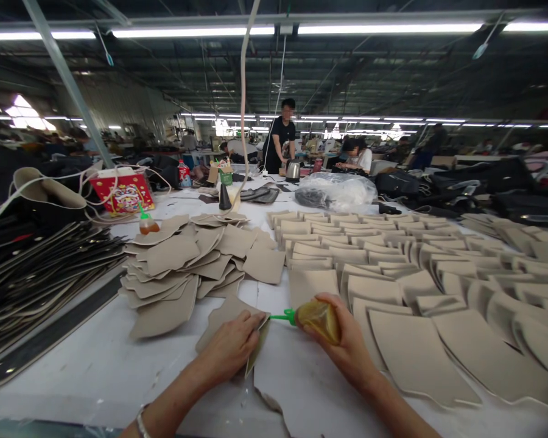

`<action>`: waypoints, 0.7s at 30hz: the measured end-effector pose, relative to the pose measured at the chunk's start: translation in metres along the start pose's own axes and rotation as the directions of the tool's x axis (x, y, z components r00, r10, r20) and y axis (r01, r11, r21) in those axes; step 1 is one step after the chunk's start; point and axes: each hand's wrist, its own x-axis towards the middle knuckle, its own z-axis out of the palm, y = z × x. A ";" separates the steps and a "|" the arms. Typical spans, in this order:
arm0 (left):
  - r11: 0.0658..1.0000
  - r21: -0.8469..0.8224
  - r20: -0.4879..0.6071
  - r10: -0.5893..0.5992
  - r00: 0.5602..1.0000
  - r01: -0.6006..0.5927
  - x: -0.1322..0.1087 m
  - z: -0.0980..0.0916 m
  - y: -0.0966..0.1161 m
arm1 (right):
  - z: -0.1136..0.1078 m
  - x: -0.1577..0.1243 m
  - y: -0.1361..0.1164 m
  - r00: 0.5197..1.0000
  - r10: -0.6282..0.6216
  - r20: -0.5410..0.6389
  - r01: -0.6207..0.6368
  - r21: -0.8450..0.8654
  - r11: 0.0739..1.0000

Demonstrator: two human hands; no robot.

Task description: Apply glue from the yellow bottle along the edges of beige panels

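Note:
My right hand (342, 334) is wrapped round a clear squeeze bottle (318, 320) of yellowish-brown liquid. The bottle lies nearly level, its green nozzle (281, 315) pointing left at the edge of a beige fabric piece (223, 313). My left hand (235, 344) grips that piece at its right edge, fingers pressed together over it. Part of the piece is hidden under my palm. Behind it lies a loose heap of similar beige pieces (164, 298). To the right, overlapping rows of beige pieces (402, 347) spread across the white table (301, 389).
Dark strips (41, 286) are stacked at the left. A second green-tipped bottle (148, 224) stands behind the heap, near a red box (122, 190). Further back are a black cone (224, 198), a plastic-wrapped bundle (335, 191) and a kettle (293, 171). A person (281, 140) stands across the table.

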 end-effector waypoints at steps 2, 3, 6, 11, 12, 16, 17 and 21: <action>1.000 -0.011 0.006 0.010 1.000 -0.010 0.000 0.000 0.000 | 0.000 -0.001 0.000 1.000 -0.005 0.006 0.005 -0.001 1.000; 1.000 -0.016 0.011 0.014 1.000 -0.014 0.000 0.000 0.000 | 0.000 -0.003 -0.001 1.000 -0.002 0.008 0.002 0.000 1.000; 1.000 -0.019 0.010 0.019 1.000 -0.019 0.001 0.001 -0.001 | 0.000 -0.005 -0.003 1.000 0.027 0.003 -0.027 0.013 1.000; 1.000 -0.004 -0.009 0.013 1.000 -0.013 0.000 0.003 -0.002 | 0.000 -0.002 -0.001 0.996 0.083 -0.021 -0.082 0.041 0.996; 1.000 -0.004 -0.007 0.013 1.000 -0.013 0.000 0.003 -0.002 | 0.001 -0.003 -0.002 0.995 0.096 -0.017 -0.095 0.052 0.994; 1.000 -0.018 0.007 0.015 1.000 -0.015 -0.001 0.001 -0.001 | 0.002 -0.008 -0.005 0.985 0.165 0.041 -0.169 0.130 0.977; 1.000 -0.017 0.007 0.013 1.000 -0.013 -0.001 0.001 -0.001 | 0.003 -0.009 -0.006 0.981 0.184 0.062 -0.191 0.153 0.970; 1.000 -0.006 -0.001 0.005 1.000 -0.005 0.000 0.001 0.000 | 0.002 -0.010 -0.010 0.964 0.256 0.076 -0.266 0.201 0.943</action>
